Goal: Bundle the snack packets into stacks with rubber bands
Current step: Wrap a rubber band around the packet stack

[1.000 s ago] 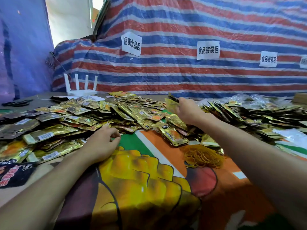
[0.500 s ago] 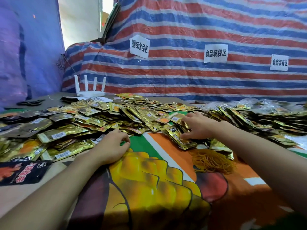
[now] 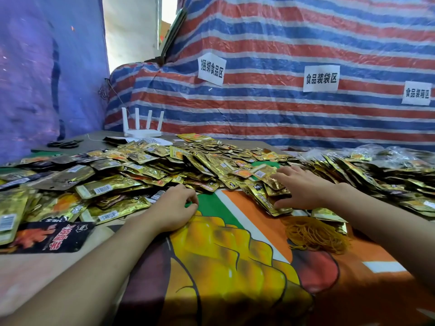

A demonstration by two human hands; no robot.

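Bringing the right hand [image 3: 303, 187] down from its raised spot of 1 second ago, where it was lifting 1 packet clear, and now laying it over a small stack [image 3: 270, 201] at 1 o'clock on the printed cloth [image 3: 235, 255]. Spreading its fingers flat across the top packets, thumb lying along the stack's near edge, pressing rather than pinching.

Risking a slide from here, judging by the glossy foil: lifting with too light a squeeze and fanning the stack out, or dragging in strays, since the stack is touching the loose snack packets [image 3: 146, 170] heaped from 9 to 12 o'clock. Risking a snag as well at the rubber bands [image 3: 315, 236], lying in 1 tangled heap near the stack at 4 o'clock from it: pulling 1 band and hauling several along with it.

Keeping the left hand [image 3: 174, 208] where it was in both earlier views, at 11 o'clock against the heap's near edge, fingers loosely curled with nothing showing between them. Leaving the bands untouched across all 3 views, with no band yet looped around anything.
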